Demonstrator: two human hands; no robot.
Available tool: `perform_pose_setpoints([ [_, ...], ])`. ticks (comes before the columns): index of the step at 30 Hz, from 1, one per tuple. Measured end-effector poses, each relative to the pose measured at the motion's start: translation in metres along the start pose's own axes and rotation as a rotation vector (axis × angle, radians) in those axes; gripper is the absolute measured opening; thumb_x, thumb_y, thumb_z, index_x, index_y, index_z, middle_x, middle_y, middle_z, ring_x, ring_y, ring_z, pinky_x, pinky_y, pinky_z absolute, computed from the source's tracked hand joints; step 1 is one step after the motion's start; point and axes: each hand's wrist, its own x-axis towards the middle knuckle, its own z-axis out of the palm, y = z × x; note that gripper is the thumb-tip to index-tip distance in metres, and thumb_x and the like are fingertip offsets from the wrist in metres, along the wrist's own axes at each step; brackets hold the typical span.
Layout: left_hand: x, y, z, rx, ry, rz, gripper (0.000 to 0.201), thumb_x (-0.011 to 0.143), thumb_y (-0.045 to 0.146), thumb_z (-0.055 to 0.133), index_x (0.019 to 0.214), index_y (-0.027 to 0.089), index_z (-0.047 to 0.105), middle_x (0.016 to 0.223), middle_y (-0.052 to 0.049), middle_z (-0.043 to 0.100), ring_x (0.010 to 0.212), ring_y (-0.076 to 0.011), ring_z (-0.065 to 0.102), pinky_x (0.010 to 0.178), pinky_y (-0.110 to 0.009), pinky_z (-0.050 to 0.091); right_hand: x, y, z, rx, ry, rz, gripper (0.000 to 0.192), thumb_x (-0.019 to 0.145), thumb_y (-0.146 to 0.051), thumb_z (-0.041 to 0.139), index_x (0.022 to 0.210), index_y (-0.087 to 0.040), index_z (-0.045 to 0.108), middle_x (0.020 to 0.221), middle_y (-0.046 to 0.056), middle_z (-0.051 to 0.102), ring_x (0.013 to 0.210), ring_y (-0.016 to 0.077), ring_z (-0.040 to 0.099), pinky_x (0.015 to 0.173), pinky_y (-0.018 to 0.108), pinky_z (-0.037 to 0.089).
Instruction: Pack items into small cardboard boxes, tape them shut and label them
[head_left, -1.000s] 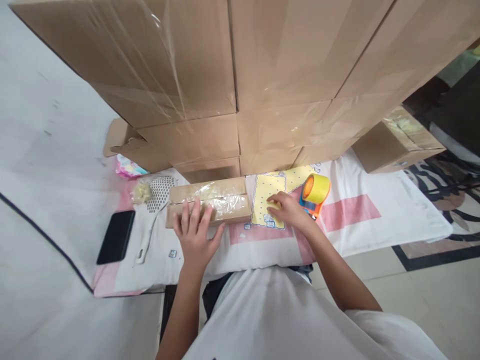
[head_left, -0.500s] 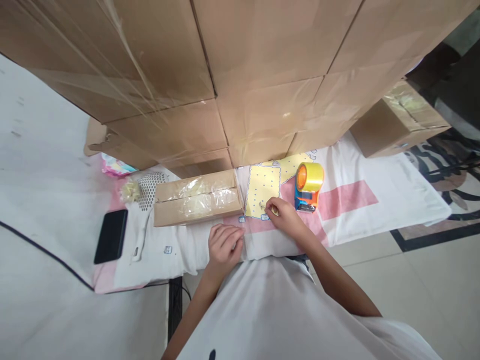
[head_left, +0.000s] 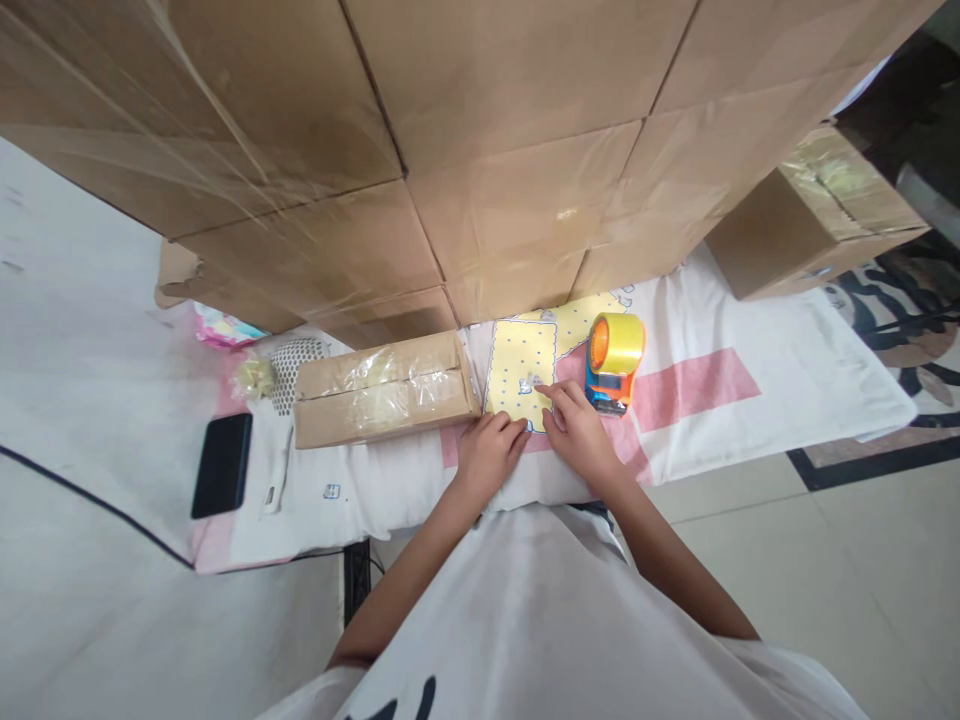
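My left hand (head_left: 491, 450) lies on the patterned cloth (head_left: 652, 455), its fingers stretched forward and close together, just off the right end of a taped cardboard box (head_left: 386, 395). Across from it, my right hand (head_left: 579, 428) rests over the cloth's yellow dotted patch (head_left: 517, 350). Its index finger points at a small grey-white mark, and the thumb is held apart; I see nothing gripped. Just beyond the right hand stands a tape dispenser (head_left: 609, 392) in orange and blue, carrying a yellow tape roll (head_left: 622, 343).
A wall of large taped cartons (head_left: 517, 200) rises behind the cloth. At left lie a black phone (head_left: 222, 465), a perforated white utensil (head_left: 296, 370) and a crumpled clump of clear tape (head_left: 253, 375). Another carton (head_left: 795, 230) sits at right.
The right hand's pinched fingers have opened, with the index finger now stretched out. My left hand has moved right and forward, its fingers coming down on the cloth. The view has shifted slightly.
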Motion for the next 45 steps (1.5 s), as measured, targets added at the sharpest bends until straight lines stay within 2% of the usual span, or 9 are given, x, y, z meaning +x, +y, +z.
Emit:
perform_pose_setpoints([
  [4, 0.001, 0.001, -0.003, -0.062, 0.022, -0.031, 0.032, 0.105, 0.034, 0.046, 0.091, 0.021, 0.072, 0.086, -0.005, 0.069, 0.083, -0.0181, 0.064, 0.073, -0.029, 0.046, -0.006, -0.001, -0.007, 0.165, 0.006, 0.042, 0.019, 0.097, -0.019, 0.052, 0.107, -0.019, 0.068, 0.09, 0.005, 0.062, 0.068, 0.0163, 0.056, 0.066, 0.032, 0.048],
  [11, -0.004, 0.008, -0.017, -0.221, 0.073, -0.116, 0.03, 0.108, 0.032, 0.038, 0.092, 0.021, 0.061, 0.084, -0.001, 0.071, 0.077, -0.0145, 0.067, 0.069, -0.025, 0.047, -0.004, -0.011, -0.011, 0.46, -0.214, 0.097, 0.014, 0.093, -0.029, 0.065, 0.098, -0.021, 0.076, 0.084, 0.002, 0.069, 0.066, 0.0127, 0.055, 0.058, 0.026, 0.042],
  [15, -0.014, 0.016, -0.029, -0.253, 0.127, -0.131, 0.023, 0.107, 0.032, 0.042, 0.113, 0.02, 0.061, 0.084, 0.0, 0.073, 0.07, -0.0136, 0.067, 0.064, -0.025, 0.048, 0.001, -0.019, 0.001, 0.533, -0.113, 0.121, 0.015, 0.092, -0.03, 0.066, 0.087, -0.021, 0.077, 0.078, 0.002, 0.074, 0.065, 0.0137, 0.061, 0.058, 0.026, 0.045],
  [20, -0.038, 0.006, -0.087, 0.03, 0.619, 0.108, 0.03, 0.096, 0.029, 0.06, 0.124, 0.02, 0.062, 0.101, -0.008, 0.071, 0.093, -0.0204, 0.068, 0.083, -0.034, 0.052, 0.016, -0.025, 0.035, 0.534, 0.198, 0.131, 0.017, 0.09, -0.03, 0.068, 0.093, -0.023, 0.083, 0.091, 0.006, 0.081, 0.068, 0.0168, 0.07, 0.061, 0.029, 0.053],
  [23, -0.037, -0.021, -0.134, 0.289, 0.896, -0.076, 0.029, 0.094, 0.034, 0.062, 0.118, 0.019, 0.067, 0.117, -0.014, 0.066, 0.113, -0.0296, 0.061, 0.1, -0.048, 0.047, 0.03, -0.028, 0.055, 0.537, 0.232, 0.111, 0.019, 0.09, -0.031, 0.067, 0.095, -0.025, 0.085, 0.089, 0.005, 0.081, 0.067, 0.0168, 0.069, 0.065, 0.031, 0.054],
  [26, -0.025, -0.051, -0.16, 0.346, 0.863, -0.365, 0.039, 0.097, 0.042, 0.055, 0.126, 0.018, 0.066, 0.132, -0.019, 0.06, 0.13, -0.0373, 0.053, 0.109, -0.058, 0.04, 0.039, -0.032, 0.068, 0.551, 0.234, 0.093, 0.02, 0.088, -0.031, 0.067, 0.094, -0.026, 0.085, 0.079, 0.003, 0.078, 0.063, 0.0151, 0.064, 0.064, 0.031, 0.053],
  [30, -0.012, -0.071, -0.156, 0.281, 0.787, -0.521, 0.039, 0.099, 0.044, 0.049, 0.121, 0.019, 0.069, 0.136, -0.016, 0.063, 0.132, -0.0373, 0.052, 0.111, -0.057, 0.036, 0.044, -0.035, 0.079, 0.611, 0.219, 0.103, 0.021, 0.087, -0.031, 0.065, 0.093, -0.024, 0.084, 0.085, 0.005, 0.078, 0.064, 0.0139, 0.063, 0.058, 0.028, 0.049],
  [36, -0.012, -0.068, -0.149, 0.291, 0.776, -0.562, 0.037, 0.099, 0.043, 0.05, 0.117, 0.021, 0.074, 0.136, -0.01, 0.067, 0.129, -0.0346, 0.055, 0.108, -0.051, 0.037, 0.042, -0.036, 0.09, 0.731, 0.2, 0.169, 0.02, 0.086, -0.025, 0.065, 0.095, -0.022, 0.083, 0.092, 0.007, 0.079, 0.066, 0.0138, 0.066, 0.056, 0.027, 0.049],
  [45, -0.011, -0.066, -0.15, 0.299, 0.768, -0.57, 0.038, 0.101, 0.044, 0.048, 0.118, 0.022, 0.074, 0.135, -0.011, 0.067, 0.128, -0.0346, 0.054, 0.109, -0.053, 0.036, 0.04, -0.039, 0.091, 0.798, 0.195, 0.175, 0.021, 0.089, -0.024, 0.064, 0.099, -0.025, 0.083, 0.103, 0.008, 0.079, 0.097, 0.0202, 0.073, 0.083, 0.035, 0.06],
])
